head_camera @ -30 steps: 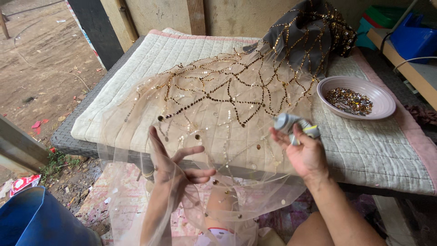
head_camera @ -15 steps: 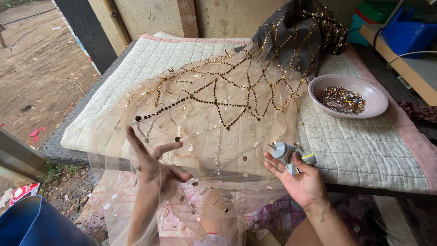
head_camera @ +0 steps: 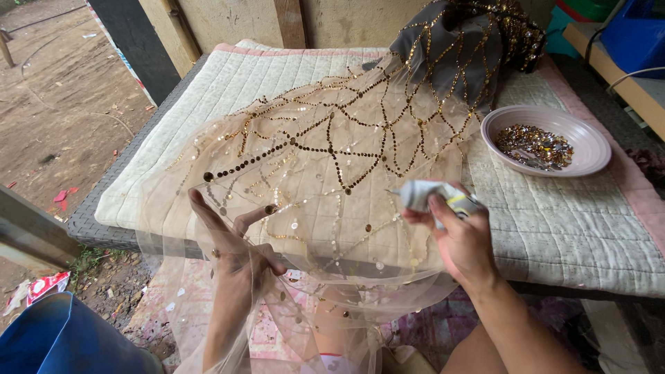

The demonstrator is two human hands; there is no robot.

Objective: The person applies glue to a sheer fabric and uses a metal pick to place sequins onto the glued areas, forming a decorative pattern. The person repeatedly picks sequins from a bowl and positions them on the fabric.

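**Glue tube over thin net: where it may go wrong**

The glue tube (head_camera: 433, 196) is held in the right hand (head_camera: 463, 239), fingers closed firmly around its body, with the thin tip pointing left, just above the net. I judge that a too strong squeeze could give a big drop, which would pass through the open net and stick it to the quilted mat (head_camera: 554, 208) below, or to the fingers under it. The net could also slip or fold if the support hand moves, and then the drop would land beside the line of sequins.

The beige net (head_camera: 325, 166) is very thin and see-through, with gold and dark sequins set in crossing lines like diamonds. It lies across the middle of the mat; its near edge hangs down over the table edge. The left hand (head_camera: 235, 253) is under this hanging part, fingers spread wide, lifting the net and holding nothing.

At the far side, the net gathers into a dark grey cloth (head_camera: 443, 48) with sequins. At the right, well apart from the hands, stands a pink bowl (head_camera: 589, 149) of loose sequins.
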